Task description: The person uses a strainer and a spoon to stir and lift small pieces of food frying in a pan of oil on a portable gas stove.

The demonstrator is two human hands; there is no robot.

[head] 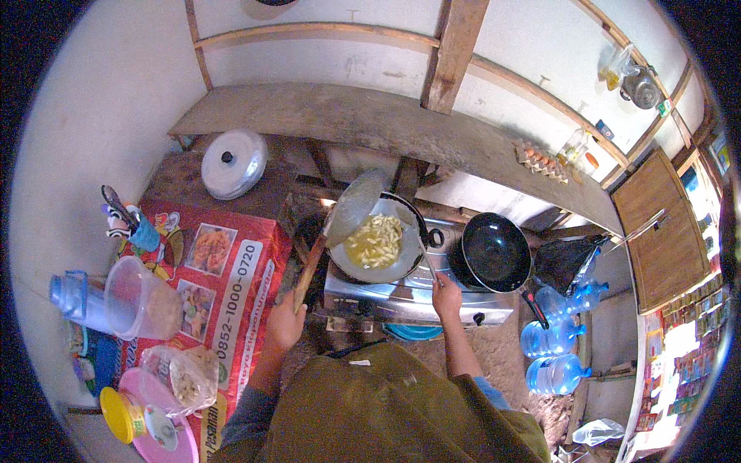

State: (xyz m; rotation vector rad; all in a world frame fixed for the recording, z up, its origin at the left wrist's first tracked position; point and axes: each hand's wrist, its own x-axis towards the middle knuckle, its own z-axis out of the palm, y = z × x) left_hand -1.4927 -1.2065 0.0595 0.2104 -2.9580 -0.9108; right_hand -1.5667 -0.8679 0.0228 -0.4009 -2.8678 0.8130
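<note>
My left hand (288, 322) grips the wooden handle of a large round skimmer (360, 202), whose pale bowl tilts over the left side of a wok (410, 263). In the wok, pale finger-sized pieces of food (379, 234) lie in yellowish oil. My right hand (447, 296) holds a thin utensil (427, 259) by its handle; its far end reaches into the wok at the right, and I cannot tell its tip. The wok sits on the left side of a metal gas stove (417, 301). To its right, a black frying pan (496, 253) rests on the stove, with nothing visible inside.
At left, a red printed banner (255, 231) covers a table holding a translucent tub (139, 301), a plastic bag of food (185, 376) and a pink tray (188, 443). A metal lid (234, 165) lies behind. Eggs (541, 159) stand on the shelf; water bottles (547, 338) at right.
</note>
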